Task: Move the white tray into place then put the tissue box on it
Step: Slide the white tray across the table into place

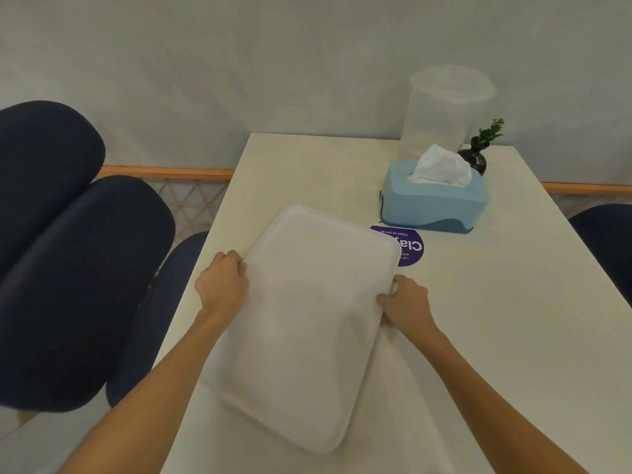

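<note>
Purple round sticker (pixel 407 246) on the table (pixel 478 319) reads "Clean as you go"; larger word partly hidden

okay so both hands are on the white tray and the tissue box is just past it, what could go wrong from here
1. The white tray, gripped on both long edges by the left hand and right hand, points toward the tissue box; pushed farther, it could shove the box.
2. The box might then bump the small dark vase behind it.
3. The tray's near corner looks close to the table edge and might tip.
</note>
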